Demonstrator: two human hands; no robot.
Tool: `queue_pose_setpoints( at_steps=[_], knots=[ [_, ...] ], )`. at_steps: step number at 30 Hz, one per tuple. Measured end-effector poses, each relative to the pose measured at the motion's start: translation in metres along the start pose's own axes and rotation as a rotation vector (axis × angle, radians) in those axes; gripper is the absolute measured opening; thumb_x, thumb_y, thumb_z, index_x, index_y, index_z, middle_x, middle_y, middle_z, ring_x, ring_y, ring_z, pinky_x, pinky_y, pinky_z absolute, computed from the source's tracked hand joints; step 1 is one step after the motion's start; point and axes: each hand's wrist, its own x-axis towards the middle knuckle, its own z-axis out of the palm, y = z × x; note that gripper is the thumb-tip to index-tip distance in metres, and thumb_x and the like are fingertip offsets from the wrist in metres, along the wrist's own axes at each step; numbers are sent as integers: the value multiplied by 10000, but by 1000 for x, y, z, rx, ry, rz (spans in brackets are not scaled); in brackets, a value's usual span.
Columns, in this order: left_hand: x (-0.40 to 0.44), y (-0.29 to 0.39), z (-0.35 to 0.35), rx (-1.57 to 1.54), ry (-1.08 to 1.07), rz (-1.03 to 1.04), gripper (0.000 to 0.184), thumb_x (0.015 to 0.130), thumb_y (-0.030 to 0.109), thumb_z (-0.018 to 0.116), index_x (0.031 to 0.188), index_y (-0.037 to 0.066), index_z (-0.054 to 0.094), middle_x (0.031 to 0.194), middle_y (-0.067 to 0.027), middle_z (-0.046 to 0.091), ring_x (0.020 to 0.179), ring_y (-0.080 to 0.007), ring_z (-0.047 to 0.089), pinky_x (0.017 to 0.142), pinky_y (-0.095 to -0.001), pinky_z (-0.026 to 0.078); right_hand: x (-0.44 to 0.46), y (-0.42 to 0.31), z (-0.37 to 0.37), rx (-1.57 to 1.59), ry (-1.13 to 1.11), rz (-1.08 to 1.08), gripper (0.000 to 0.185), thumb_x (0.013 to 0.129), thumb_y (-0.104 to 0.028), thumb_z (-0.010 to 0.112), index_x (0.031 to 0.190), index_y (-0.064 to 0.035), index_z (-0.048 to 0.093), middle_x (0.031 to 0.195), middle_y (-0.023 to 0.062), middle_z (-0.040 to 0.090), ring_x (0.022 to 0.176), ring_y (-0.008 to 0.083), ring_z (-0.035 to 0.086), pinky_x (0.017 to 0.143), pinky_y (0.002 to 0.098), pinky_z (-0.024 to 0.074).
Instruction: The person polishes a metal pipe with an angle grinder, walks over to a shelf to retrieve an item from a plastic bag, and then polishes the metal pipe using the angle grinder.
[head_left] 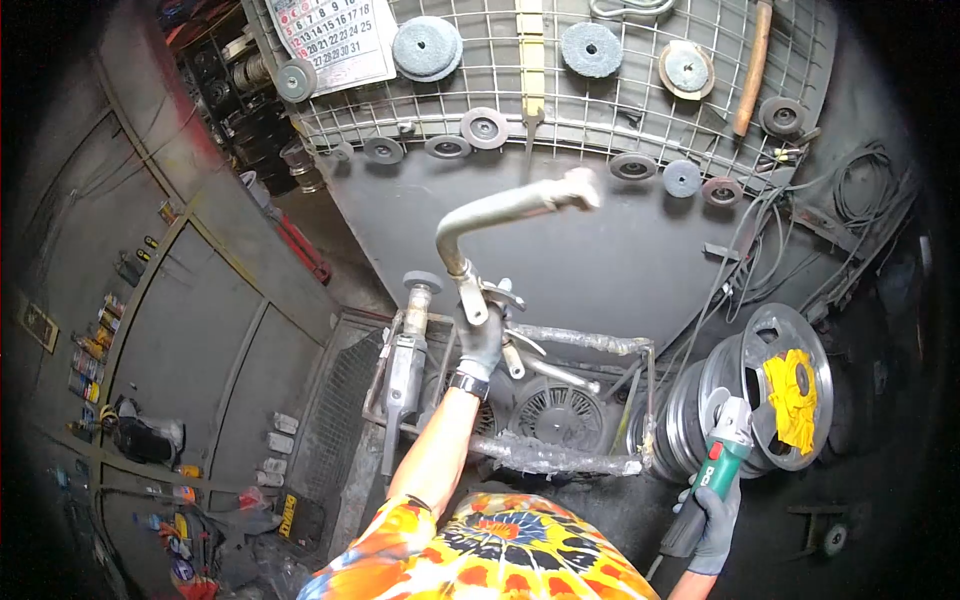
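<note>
My left hand (480, 335), in a grey glove, is closed round a bent metal tube part (500, 208) and holds it up over a metal frame. The tube rises from the hand and bends to the right, with a flat bracket near the fingers. At the lower right my right hand (715, 525), also gloved, grips a green angle grinder (720, 465) by its body. The grinder's disc end points up, beside the stacked wheel rims (785, 335). A yellow glove (792, 400) lies on the front rim.
Below the tube stands a metal frame (570, 462) with round fan-like covers inside. Another power tool (405, 365) rests at its left side. Discs and a calendar (335, 40) hang on the wire grid (640, 95) behind. Cables (770, 240) hang at the right.
</note>
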Motion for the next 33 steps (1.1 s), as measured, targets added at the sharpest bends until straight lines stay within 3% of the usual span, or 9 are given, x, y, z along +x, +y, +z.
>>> queue_pose_setpoints(
  at_steps=[1,2,5,6,9,14,16,21,33],
  knots=[
    [2,-13,-9,-176,-72,193,79,1036,92,646,1113,75,645,826,-14,650,765,-134,675,731,-307,589,-1,-1,-2,-3,-4,1,686,828,-105,685,1466,-18,447,1003,148,647,718,227,685,608,365,621],
    [-1,-29,-19,-594,-84,36,119,1049,87,572,1123,53,659,861,-35,692,829,-186,723,855,-360,623,-2,-3,-3,-8,-19,-5,683,829,-96,683,1467,-19,451,1008,146,648,724,225,686,614,362,619],
    [-46,-1,-5,4,98,41,162,1052,65,521,996,11,663,848,-60,715,802,-233,718,776,-373,601,-4,-4,-1,-2,-48,-23,674,833,-87,680,1466,-23,459,1015,140,651,740,221,688,627,356,614],
    [-57,-1,-5,6,99,27,162,1052,65,521,996,11,663,848,-60,715,802,-233,718,776,-373,601,-4,-4,0,10,-68,-41,669,835,-86,680,1465,-24,464,1019,136,653,750,217,689,633,352,612],
    [-90,9,-5,627,161,252,175,845,-13,626,1002,12,699,874,-150,735,861,-290,746,801,-411,551,-4,-2,4,5,-96,-48,648,839,-83,681,1451,-19,477,1025,131,660,769,211,693,639,345,608],
    [-130,2,-10,684,181,225,301,761,-29,630,1049,10,708,924,-183,747,904,-318,740,846,-414,547,-5,-3,11,20,-133,22,607,842,-22,683,1418,-12,493,1022,120,639,770,207,693,651,346,603],
    [-139,-10,-16,673,161,74,302,764,5,670,1065,6,706,934,-181,744,894,-318,733,848,-413,548,-5,-1,13,27,-146,39,611,846,-20,674,1428,-9,489,1027,122,638,775,207,695,655,347,604],
    [-161,-16,-18,610,91,36,316,815,66,780,1109,-15,698,967,-141,743,878,-227,715,826,-400,556,-2,3,19,28,-198,89,603,848,-27,674,1422,-7,492,1026,123,634,766,204,695,655,352,603],
    [-169,9,-39,559,249,-32,225,890,126,783,1044,-20,711,935,-106,723,842,-171,669,767,-365,542,2,1,42,-60,-318,131,686,824,-89,706,1459,-3,459,1047,139,646,763,213,696,652,355,618]
  ],
)
